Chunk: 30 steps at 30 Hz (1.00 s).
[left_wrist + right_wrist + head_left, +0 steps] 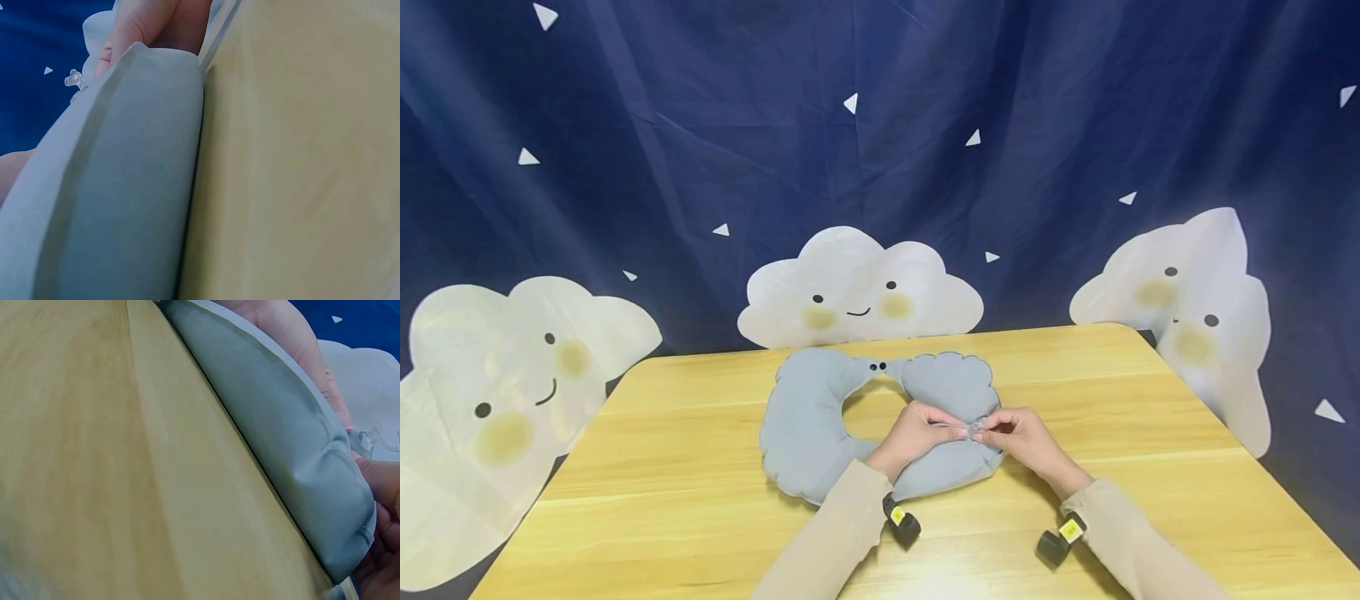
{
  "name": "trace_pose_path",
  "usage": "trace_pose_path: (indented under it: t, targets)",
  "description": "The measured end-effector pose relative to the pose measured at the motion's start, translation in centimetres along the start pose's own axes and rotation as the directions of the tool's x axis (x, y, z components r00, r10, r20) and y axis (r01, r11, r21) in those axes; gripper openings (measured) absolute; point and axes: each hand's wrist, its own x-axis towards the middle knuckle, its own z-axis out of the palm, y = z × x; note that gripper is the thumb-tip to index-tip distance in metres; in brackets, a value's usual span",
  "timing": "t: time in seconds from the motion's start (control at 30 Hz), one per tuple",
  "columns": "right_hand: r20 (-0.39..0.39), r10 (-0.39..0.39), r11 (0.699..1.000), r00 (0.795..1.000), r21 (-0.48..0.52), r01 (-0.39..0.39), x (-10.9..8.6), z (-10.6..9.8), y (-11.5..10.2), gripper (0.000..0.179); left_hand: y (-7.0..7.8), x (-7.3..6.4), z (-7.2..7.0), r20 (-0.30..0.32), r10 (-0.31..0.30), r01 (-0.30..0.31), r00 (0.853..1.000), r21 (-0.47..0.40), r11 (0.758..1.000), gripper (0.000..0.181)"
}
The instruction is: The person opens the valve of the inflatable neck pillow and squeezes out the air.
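A grey, U-shaped inflatable neck pillow (808, 425) with scalloped edges lies on the wooden table, its surface puffed out. Near its right end stands a small clear plastic air valve (75, 79), also visible between the fingertips in the right wrist view. My left hand (912, 433) comes over the near arm of the pillow and pinches its surface at the valve's left side. From the right, my right hand (1022, 435) pinches the valve between thumb and forefinger. Fingertips partly cover the valve, so its cap cannot be made out. The pillow hides much of both hands in the wrist views.
The light wooden table (647, 467) extends to both sides of the pillow. Behind it hangs a dark blue curtain (925, 183) with white clouds and triangles. Two dark snap buttons (877, 367) sit at the pillow's far edge.
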Motion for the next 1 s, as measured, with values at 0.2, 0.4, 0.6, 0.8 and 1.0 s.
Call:
trace_pose_path:
  t: [0.2, 0.4, 0.6, 0.8, 1.0]
  targets:
    - [0.012, 0.003, 1.0, 1.0, -0.014, -0.003, -0.1, 0.1, -1.4, 0.007, 0.6, -0.3, 0.0, -0.008, -0.011, 0.011, 1.0, 0.019, 1.0, 0.01]
    - [-0.008, 0.012, 0.999, 1.0, -0.038, -0.013, -0.2, 0.3, -0.9, 0.005, 0.0, -0.1, -0.1, -0.007, -0.007, 0.007, 1.0, 0.048, 0.999, 0.011]
    - [-0.01, 0.024, 1.0, 1.0, -0.013, -0.025, -0.1, 0.3, -0.2, 0.01, 0.0, -0.1, -0.1, -0.009, 0.001, -0.001, 1.0, 0.042, 0.999, 0.011]
    - [-0.018, 0.049, 0.999, 0.999, -0.015, -0.049, -0.1, 0.1, -0.2, 0.005, -0.1, -0.1, -0.1, 0.006, 0.019, -0.019, 1.0, 0.029, 0.999, 0.013]
    - [-0.02, 0.025, 1.0, 1.0, -0.019, -0.025, -0.1, 0.0, -0.4, 0.006, -0.5, 0.0, -0.2, 0.006, -0.002, 0.002, 1.0, -0.006, 1.0, 0.015]
